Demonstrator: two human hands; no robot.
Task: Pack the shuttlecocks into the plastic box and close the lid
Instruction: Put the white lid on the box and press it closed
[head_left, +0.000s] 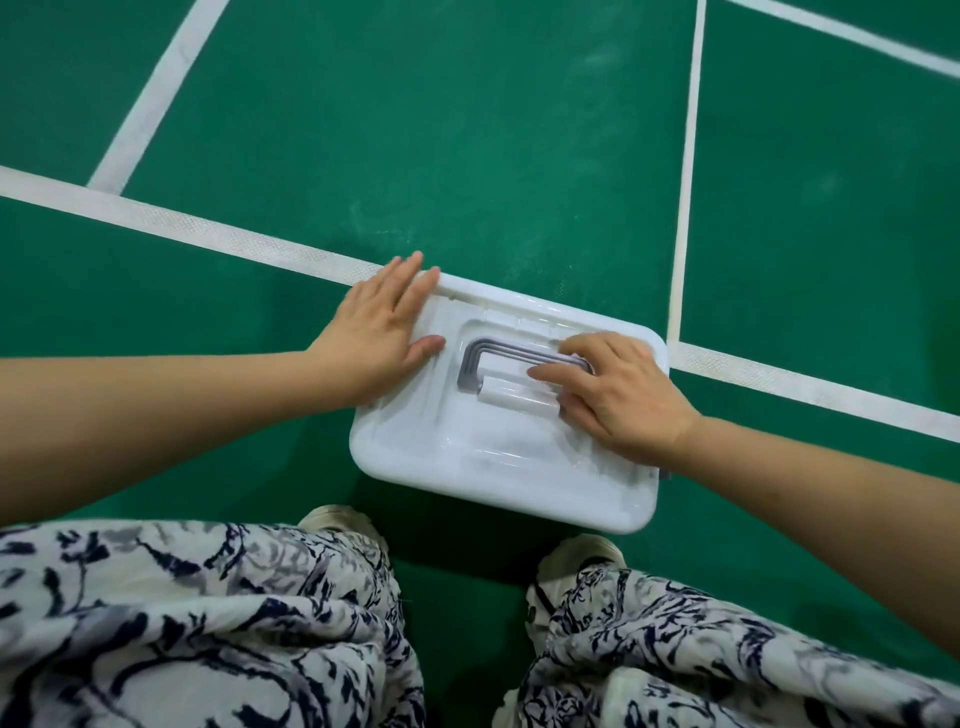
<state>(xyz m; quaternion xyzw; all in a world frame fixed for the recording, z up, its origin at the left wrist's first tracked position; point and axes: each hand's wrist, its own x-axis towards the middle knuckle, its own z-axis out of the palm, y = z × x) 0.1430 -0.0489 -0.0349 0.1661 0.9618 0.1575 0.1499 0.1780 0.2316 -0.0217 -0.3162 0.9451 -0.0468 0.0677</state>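
Pressing white box lid (493, 467) with flat, straight-fingered left hand (379, 332); resting loosely bent right hand (618, 395) over grey handle (467, 364), gripping nothing.

The white lid (498, 457) is hiding everything beneath it from us; our right hand (618, 395) is covering the right end of the grey handle (470, 364), and patterned fabric (208, 623) is half-burying our shoes (332, 519).
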